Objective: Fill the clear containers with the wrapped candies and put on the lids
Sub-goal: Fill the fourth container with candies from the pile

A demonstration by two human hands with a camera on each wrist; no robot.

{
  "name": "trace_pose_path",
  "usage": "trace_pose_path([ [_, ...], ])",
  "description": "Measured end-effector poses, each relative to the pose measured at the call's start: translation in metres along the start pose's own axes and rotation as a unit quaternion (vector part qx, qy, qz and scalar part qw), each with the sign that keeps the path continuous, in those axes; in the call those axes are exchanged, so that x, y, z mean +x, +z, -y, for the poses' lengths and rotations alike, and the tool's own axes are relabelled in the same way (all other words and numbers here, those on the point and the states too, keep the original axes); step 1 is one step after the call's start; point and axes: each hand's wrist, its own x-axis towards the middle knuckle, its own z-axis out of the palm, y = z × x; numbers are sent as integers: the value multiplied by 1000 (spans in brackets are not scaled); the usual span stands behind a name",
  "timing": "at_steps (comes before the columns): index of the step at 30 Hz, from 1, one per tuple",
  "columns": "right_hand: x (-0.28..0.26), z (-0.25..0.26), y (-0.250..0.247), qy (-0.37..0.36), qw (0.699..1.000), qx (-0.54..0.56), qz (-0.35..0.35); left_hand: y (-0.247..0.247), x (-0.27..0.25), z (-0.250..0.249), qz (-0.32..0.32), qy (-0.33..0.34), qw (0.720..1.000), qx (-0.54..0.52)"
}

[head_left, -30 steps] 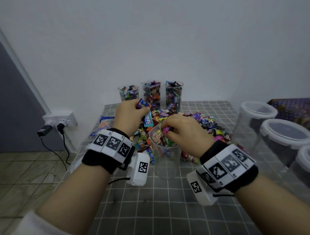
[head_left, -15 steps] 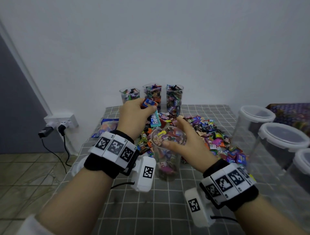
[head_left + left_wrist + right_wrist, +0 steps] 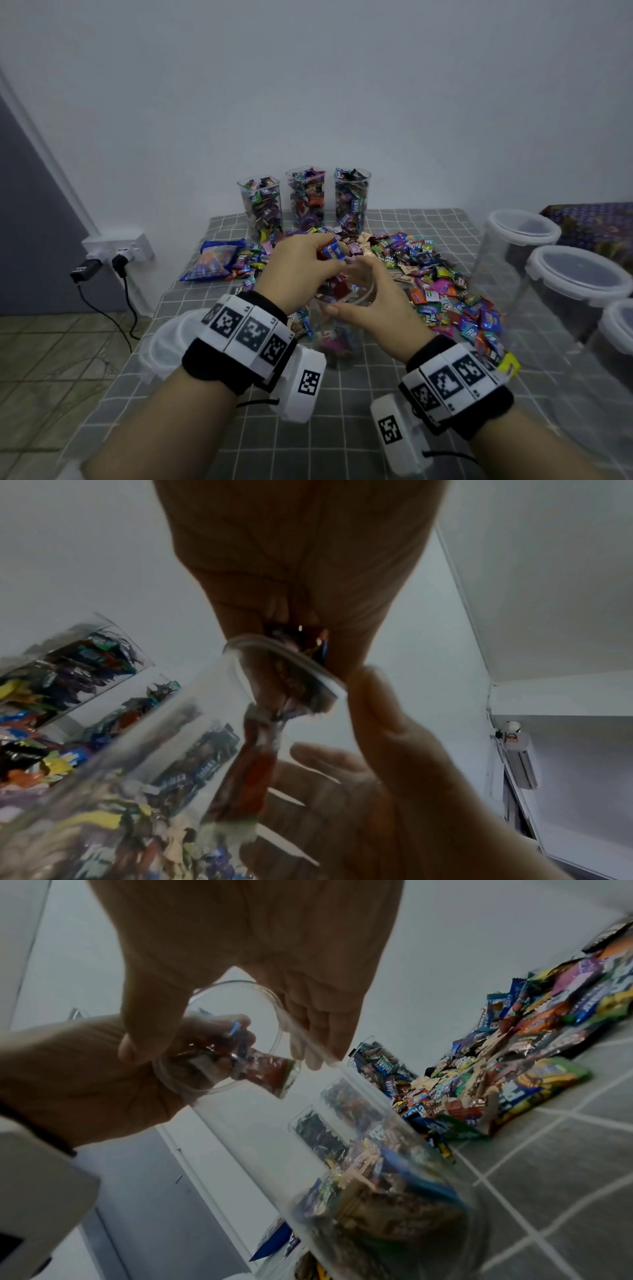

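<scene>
While the clear container (image 3: 337, 337) stands near the middle of the table (image 3: 342, 428), partly filled with wrapped candies, the right hand (image 3: 371, 303) curls thumb and fingers around its rim. Above the opening, the left hand (image 3: 301, 265) grips a bunch of candies (image 3: 330, 251) in its closed fingers; a red one (image 3: 270, 1069) hangs into the mouth. Loose candies (image 3: 442, 284) are heaped behind and to the right. Three filled containers (image 3: 305, 202) line the far edge, and lidded tubs (image 3: 575, 284) stand at the right edge.
</scene>
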Motion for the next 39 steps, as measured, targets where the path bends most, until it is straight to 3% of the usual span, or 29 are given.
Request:
trace_pose_path([
  [16, 1, -6, 3, -14, 1000, 19, -2, 7, -15, 1, 16, 38, 998, -48],
  [21, 2, 3, -9, 11, 997, -69, 35, 6, -18, 6, -109, 40, 973, -198],
  [24, 4, 10, -23, 25, 993, -105, 55, 1, -15, 21, -184, -6, 963, -197],
  [26, 10, 8, -35, 39, 994, -98, 17, -2, -11, 38, -192, -64, 964, -170],
  [29, 24, -6, -51, 84, 987, -132, -32, -3, -3, 62, -117, -150, 980, -66],
  [32, 41, -29, -62, 143, 943, -300, 32, 4, 0, 77, 24, -192, 978, 76],
  [35, 50, -42, -62, 185, 884, -406, 142, 18, 2, 89, 154, -203, 951, 175],
  [39, 60, -53, -55, 199, 837, -468, 203, 32, 3, 96, 258, -208, 892, 306],
])
